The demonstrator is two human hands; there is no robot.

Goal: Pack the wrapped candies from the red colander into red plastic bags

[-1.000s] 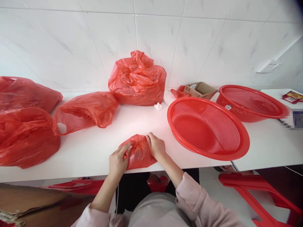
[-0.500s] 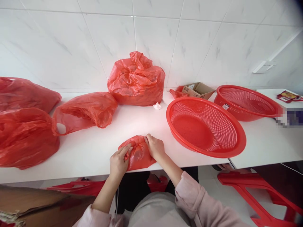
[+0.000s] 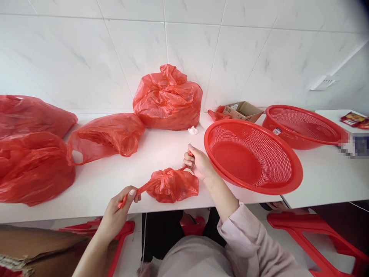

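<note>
A small red plastic bag lies near the front edge of the white table, its top gathered and its contents hidden. My left hand is closed around one twisted handle of the bag, stretched out to the left. In my right hand the other handle is gripped, drawn up and to the right. Both handles look taut, with the bag's body resting between the hands. Close to my right hand stands a red perforated plastic basket.
A full red bag stands against the tiled wall, beside crumpled tissue. More red bags sit left. A second basket and a small cardboard box are at the back right. Red stools are below the table.
My hands have moved apart from the sides of the small bag, the left leftward and down, the right slightly up and right. Both now pull its handles outward.
</note>
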